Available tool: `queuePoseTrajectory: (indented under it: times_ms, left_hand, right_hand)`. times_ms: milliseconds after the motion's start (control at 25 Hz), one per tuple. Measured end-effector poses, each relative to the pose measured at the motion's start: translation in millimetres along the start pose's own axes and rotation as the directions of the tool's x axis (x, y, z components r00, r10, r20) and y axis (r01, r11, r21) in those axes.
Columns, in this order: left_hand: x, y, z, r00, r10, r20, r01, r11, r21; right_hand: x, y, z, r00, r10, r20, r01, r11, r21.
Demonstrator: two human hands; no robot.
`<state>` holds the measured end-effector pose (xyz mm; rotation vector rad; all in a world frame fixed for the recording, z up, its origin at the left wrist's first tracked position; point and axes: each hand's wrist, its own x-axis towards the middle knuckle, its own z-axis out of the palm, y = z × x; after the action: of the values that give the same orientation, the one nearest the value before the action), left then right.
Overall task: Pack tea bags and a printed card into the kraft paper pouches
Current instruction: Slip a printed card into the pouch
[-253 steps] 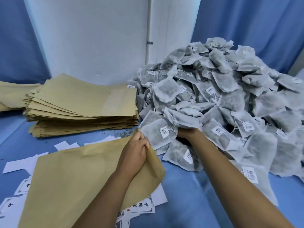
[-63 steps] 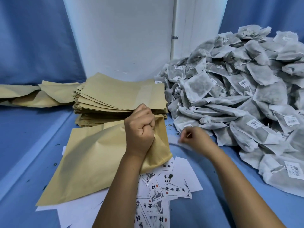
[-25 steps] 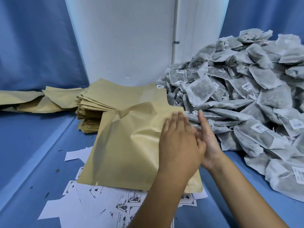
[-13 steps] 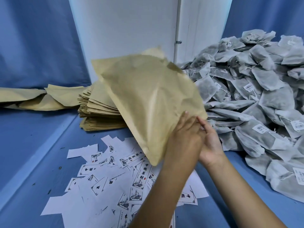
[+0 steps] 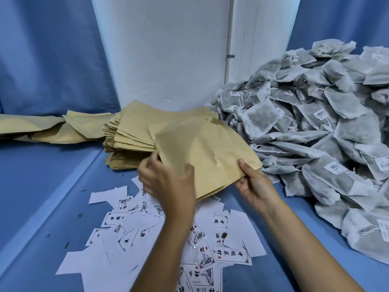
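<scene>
Head view puts a bulging tan kraft paper pouch (image 5: 207, 152) in both of your hands, lifted clear of the blue table surface (image 5: 42, 186). Your left hand (image 5: 168, 182) pinches the pouch's near left edge, thumb on top and fingers curled beneath (that hand looks blurred). Your right hand (image 5: 255, 187) closes on the pouch's near right corner, thumb pressed flat on the paper and fingers underneath.

Directly below the pouch, and spreading toward you, lies a loose scatter of white printed cards (image 5: 160, 239), some face up with black characters and small pictures, some blank side up. Just behind the pouch, on its left, sits a flat stack of empty kraft paper pouches (image 5: 134, 131), and the held pouch overlaps that stack's near right corner. Further left of the stack lie a few more crumpled kraft pouches (image 5: 42, 129). Right of the held pouch rises a big heap of grey mesh tea bags (image 5: 315, 127) with white barcode tags, almost touching its far edge.
</scene>
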<state>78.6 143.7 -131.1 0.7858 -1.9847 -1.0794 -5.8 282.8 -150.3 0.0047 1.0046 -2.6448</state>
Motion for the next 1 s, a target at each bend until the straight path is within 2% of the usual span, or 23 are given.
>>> queuePoseTrajectory:
  times_ms: [40,80,120,160,200,280,360,400,520,600,680,760,920,1000]
  left_hand:
    - [11,-3,-6,0.978,-0.192,0.086,0.205,0.963,-0.175]
    - [17,-5,-12,0.906,-0.326,0.271,0.408,0.844,-0.348]
    - [21,-10,-12,0.784,-0.362,0.504,0.595,0.669,-0.446]
    - [19,-13,-11,0.675,-0.342,0.654,0.703,0.568,-0.428]
    - [16,-15,-10,0.631,-0.305,0.714,0.726,0.557,-0.403]
    - [15,-23,-7,0.678,-0.299,0.671,0.659,0.651,-0.376]
    - [18,-28,-7,0.727,-0.317,0.609,0.619,0.686,-0.382]
    - [19,-30,-7,0.738,-0.320,0.594,0.610,0.694,-0.384]
    - [19,-34,-8,0.766,-0.312,0.562,0.561,0.751,-0.348]
    - [19,-34,-9,0.790,-0.307,0.531,0.526,0.784,-0.330]
    - [20,-33,-10,0.801,-0.297,0.519,0.509,0.794,-0.332]
    - [19,-32,-11,0.803,-0.284,0.525,0.502,0.795,-0.339]
    - [19,-32,-10,0.806,-0.276,0.523,0.509,0.774,-0.377]
    - [20,-33,-9,0.814,-0.269,0.514,0.496,0.783,-0.375]
  right_hand:
    - [-1,4,0,1.000,-0.010,-0.005,0.010,0.999,0.044]
    - [-3,7,1,1.000,-0.010,-0.006,0.010,0.998,0.066]
    - [-3,8,1,1.000,-0.005,-0.010,0.006,0.997,0.080]
    - [-3,7,0,1.000,0.004,-0.025,-0.002,0.997,0.074]
    - [-2,3,-3,0.999,0.003,-0.046,-0.001,0.999,0.037]
    - [-3,-5,-8,0.992,-0.045,-0.116,0.026,0.987,-0.156]
    - [-2,-9,-14,0.976,-0.114,-0.187,0.048,0.945,-0.323]
    - [-1,-10,-17,0.969,-0.122,-0.213,0.041,0.937,-0.347]
    - [0,-11,-20,0.963,-0.061,-0.264,-0.017,0.959,-0.284]
    - [1,-11,-21,0.959,-0.077,-0.274,-0.017,0.945,-0.327]
    - [1,-10,-20,0.949,-0.156,-0.275,0.030,0.910,-0.414]
    - [0,-7,-21,0.940,-0.206,-0.271,0.074,0.901,-0.428]
    - [-1,-1,-18,0.967,-0.136,-0.217,0.059,0.943,-0.327]
    - [0,2,-16,0.972,-0.141,-0.189,0.065,0.931,-0.360]
